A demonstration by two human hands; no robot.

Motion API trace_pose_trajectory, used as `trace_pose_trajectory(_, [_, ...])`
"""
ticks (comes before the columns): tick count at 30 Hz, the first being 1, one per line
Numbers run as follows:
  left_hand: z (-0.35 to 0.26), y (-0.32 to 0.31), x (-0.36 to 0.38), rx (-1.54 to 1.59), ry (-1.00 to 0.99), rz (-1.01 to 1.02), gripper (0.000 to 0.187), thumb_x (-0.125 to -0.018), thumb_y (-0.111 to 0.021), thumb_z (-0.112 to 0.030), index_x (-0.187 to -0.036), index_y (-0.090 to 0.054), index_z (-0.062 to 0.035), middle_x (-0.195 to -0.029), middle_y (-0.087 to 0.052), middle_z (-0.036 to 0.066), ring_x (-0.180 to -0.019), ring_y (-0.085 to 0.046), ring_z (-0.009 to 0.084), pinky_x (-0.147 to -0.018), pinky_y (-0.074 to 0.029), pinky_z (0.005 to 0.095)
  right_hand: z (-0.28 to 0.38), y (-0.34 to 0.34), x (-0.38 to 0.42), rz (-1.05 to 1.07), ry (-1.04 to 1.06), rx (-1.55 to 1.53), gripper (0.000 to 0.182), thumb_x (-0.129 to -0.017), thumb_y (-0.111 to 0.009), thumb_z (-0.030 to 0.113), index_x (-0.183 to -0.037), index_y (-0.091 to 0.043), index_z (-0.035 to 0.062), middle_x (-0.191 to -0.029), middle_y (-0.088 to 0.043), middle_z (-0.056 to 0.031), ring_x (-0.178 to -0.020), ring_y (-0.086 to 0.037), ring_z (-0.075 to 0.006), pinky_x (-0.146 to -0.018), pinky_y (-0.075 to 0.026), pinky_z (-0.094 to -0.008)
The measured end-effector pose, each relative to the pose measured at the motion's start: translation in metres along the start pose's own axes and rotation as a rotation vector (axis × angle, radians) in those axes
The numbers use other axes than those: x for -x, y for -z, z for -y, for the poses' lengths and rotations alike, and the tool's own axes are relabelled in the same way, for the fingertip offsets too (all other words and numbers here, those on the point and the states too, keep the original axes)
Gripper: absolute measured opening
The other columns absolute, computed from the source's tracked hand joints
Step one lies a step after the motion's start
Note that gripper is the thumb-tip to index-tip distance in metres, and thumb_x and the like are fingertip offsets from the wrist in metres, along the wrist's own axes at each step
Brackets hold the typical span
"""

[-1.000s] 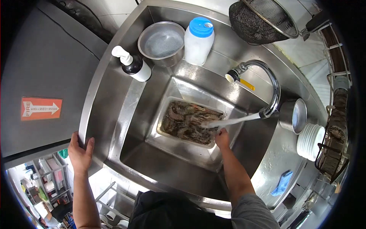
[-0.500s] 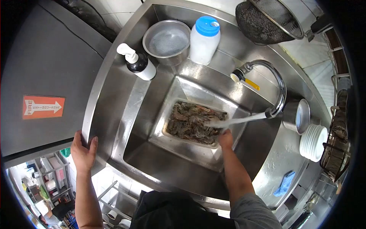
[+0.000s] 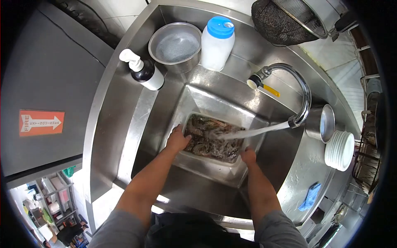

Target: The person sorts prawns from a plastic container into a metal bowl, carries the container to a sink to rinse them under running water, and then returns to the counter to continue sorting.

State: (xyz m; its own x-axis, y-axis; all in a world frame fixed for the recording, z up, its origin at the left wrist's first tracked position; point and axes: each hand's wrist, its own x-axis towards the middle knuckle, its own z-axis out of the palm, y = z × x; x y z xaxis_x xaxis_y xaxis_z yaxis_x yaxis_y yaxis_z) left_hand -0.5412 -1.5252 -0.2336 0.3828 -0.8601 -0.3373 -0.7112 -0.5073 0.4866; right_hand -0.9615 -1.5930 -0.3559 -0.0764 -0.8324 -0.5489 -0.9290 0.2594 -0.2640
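A clear, rectangular plastic tub (image 3: 206, 160) rests on the bottom of the steel sink (image 3: 182, 169). Inside it, brownish shellfish that look like shrimp (image 3: 206, 142) lie under water. A stream of running water (image 3: 256, 131) from the curved faucet (image 3: 305, 87) splashes into their middle. My left hand (image 3: 178, 138) grips the tub's left edge, its thumb over the rim. On the opposite side, my right hand (image 3: 248, 156) is closed around the right edge, its fingers partly hidden.
Behind the basin stand a pump bottle (image 3: 144, 74), a steel pot (image 3: 175, 45) and a blue-lidded jar (image 3: 218, 45). To the right are another steel pot (image 3: 320, 123), stacked white plates (image 3: 340, 151) and a blue cloth (image 3: 309, 196). A mesh strainer (image 3: 285, 22) hangs above.
My left hand has left the sink's outer edge and moved right, onto the tub's left side. My right hand stays at the tub's right edge. The water over the shellfish looks higher and more stirred.
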Motion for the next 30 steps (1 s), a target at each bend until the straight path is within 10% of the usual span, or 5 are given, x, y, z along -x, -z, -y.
trace_pose_trajectory(6, [0.031, -0.049, -0.058, 0.039, 0.182, 0.205, 0.048, -0.096, -0.067, -0.02, -0.141, -0.057, -0.0048, -0.128, -0.071, 0.027, -0.12, -0.068, 0.0447, -0.104, -0.053, 0.0535, -0.033, -0.044, 0.018, 0.213, -0.259, -0.342, 0.032, -0.09, -0.073, 0.02, -0.106, -0.07, -0.0074, -0.103, -0.075, -0.0227, -0.089, -0.078, -0.0353, -0.07, -0.068, -0.0468])
trace_pose_trajectory(16, [0.033, -0.021, -0.034, -0.185, -0.116, 0.289, 0.03, -0.092, -0.064, -0.009, -0.121, -0.064, -0.0018, -0.122, -0.072, 0.024, -0.116, -0.069, 0.0435, -0.102, -0.054, 0.0525, -0.038, -0.033, 0.025, 0.381, -0.313, -0.578, 0.022, -0.095, -0.07, 0.011, -0.1, -0.07, -0.0107, -0.093, -0.073, -0.0223, -0.076, -0.077, -0.034, -0.059, -0.069, -0.047])
trace_pose_trajectory(30, [0.0, 0.077, 0.077, 0.138, -0.238, 0.223, 0.027, -0.083, -0.077, -0.013, -0.106, -0.069, -0.0015, -0.096, -0.073, 0.023, -0.094, -0.072, 0.043, -0.085, -0.055, 0.049, -0.069, 0.043, 0.135, -0.013, 0.315, -0.411, 0.019, -0.094, -0.066, 0.01, -0.094, -0.075, -0.0067, -0.078, -0.074, -0.0153, -0.065, -0.074, -0.0245, -0.06, -0.062, -0.0386])
